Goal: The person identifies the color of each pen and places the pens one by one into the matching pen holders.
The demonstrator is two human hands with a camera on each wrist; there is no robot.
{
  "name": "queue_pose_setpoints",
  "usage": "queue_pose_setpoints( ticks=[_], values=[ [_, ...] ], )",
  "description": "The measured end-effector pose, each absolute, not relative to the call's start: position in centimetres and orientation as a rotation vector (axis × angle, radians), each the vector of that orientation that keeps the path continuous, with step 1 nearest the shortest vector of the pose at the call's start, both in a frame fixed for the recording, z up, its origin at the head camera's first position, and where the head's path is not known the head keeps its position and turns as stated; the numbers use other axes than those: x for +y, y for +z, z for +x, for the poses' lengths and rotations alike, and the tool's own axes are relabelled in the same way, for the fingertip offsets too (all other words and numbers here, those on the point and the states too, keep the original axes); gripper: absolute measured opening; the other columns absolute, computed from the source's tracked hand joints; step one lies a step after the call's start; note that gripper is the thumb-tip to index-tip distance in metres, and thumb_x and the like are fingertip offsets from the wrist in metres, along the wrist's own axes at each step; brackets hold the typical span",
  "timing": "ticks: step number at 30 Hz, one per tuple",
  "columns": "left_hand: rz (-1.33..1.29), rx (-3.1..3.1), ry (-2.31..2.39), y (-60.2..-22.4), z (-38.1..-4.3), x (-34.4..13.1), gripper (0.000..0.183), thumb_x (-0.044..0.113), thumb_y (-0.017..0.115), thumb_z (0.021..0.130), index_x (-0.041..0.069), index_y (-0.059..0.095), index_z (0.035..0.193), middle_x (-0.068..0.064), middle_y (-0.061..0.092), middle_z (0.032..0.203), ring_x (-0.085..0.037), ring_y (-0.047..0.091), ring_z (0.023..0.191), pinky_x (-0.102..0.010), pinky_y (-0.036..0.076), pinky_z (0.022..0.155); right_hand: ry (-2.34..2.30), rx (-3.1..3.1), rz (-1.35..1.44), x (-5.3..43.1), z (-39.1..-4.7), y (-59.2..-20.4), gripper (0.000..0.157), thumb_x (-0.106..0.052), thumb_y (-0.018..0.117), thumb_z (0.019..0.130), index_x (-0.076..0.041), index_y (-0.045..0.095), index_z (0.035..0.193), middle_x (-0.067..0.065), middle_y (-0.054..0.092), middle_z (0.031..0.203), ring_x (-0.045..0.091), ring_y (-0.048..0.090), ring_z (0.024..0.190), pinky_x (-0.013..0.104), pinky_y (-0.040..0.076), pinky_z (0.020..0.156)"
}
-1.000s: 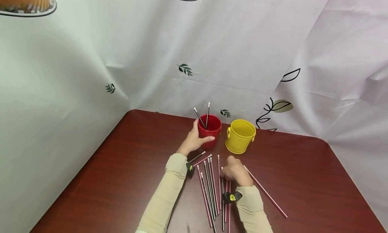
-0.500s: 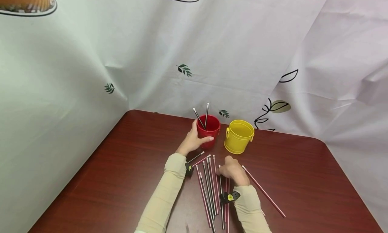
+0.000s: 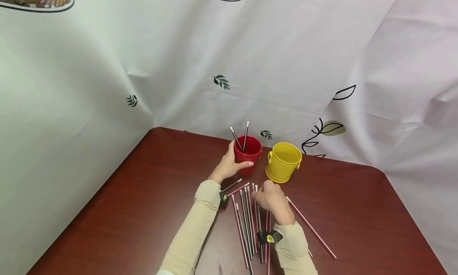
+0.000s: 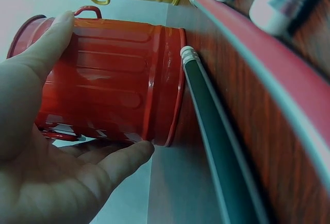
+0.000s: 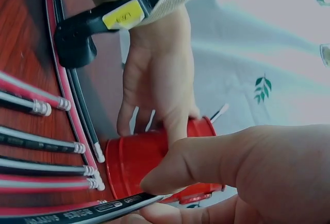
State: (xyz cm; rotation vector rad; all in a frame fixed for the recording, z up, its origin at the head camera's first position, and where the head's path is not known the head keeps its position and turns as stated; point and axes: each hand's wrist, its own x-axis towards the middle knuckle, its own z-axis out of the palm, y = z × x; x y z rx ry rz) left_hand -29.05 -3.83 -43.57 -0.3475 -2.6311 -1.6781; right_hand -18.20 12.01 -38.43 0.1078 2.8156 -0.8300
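My left hand [image 3: 227, 165] grips the side of a small red bucket [image 3: 250, 158], thumb and fingers spread round its wall in the left wrist view. Two black pencils [image 3: 237, 137] lean in that bucket, eraser ends up. Over the pencils on the table, my right hand [image 3: 273, 199] pinches a black pencil [image 5: 98, 212] near its eraser end between thumb and fingers. The eraser tip is mostly covered by the hand in the right wrist view. Several pink and black pencils [image 3: 244, 219] lie side by side to the left of that hand.
A yellow bucket [image 3: 282, 163] with side handles stands right of the red one. One pink pencil [image 3: 311, 227] lies apart on the right. Two more pencils lie slanted by the left wrist. A white printed sheet [image 3: 179, 60] hangs behind the brown table [image 3: 118, 211].
My right hand has shifted left and slightly away from me, and the black pencil has moved with it. The left hand stays on the red bucket.
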Motion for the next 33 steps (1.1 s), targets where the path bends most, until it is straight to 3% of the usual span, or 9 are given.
queue_pose_setpoints(
  ticks=[8,18,33],
  values=[
    [-0.333,-2.66,-1.652,-43.7,-28.8,-3.6,0.098,0.045,0.074,0.072,0.024,0.011,0.144,-0.004,0.039,0.139,-0.021,0.04,0.124,-0.043,0.042,0.096,-0.939,2.82,0.095,12.3,-18.0,-38.3,0.035,-0.022,0.065,0.082,-0.011,0.047,0.054,0.0,0.039,0.048,0.014,0.039,0.043,0.026,0.032,0.04],
    [-0.364,-2.63,-1.654,-43.8,-28.9,-3.6,0.097,0.045,0.074,0.072,0.025,0.012,0.143,-0.002,0.04,0.137,-0.021,0.041,0.122,-0.042,0.043,0.095,-1.068,2.824,0.115,12.4,-17.9,-37.3,0.018,-0.017,0.066,0.082,-0.007,0.052,0.075,0.005,0.046,0.063,0.017,0.045,0.054,0.027,0.036,0.046],
    [-0.382,-2.604,-1.655,-43.7,-29.1,-3.7,0.098,0.044,0.075,0.072,0.021,0.013,0.144,-0.005,0.043,0.135,-0.022,0.045,0.12,-0.043,0.043,0.094,-1.325,3.04,-0.072,12.5,-17.8,-36.0,0.01,-0.009,0.062,0.077,-0.008,0.057,0.085,0.004,0.058,0.075,0.015,0.052,0.059,0.026,0.044,0.053]
  ],
)
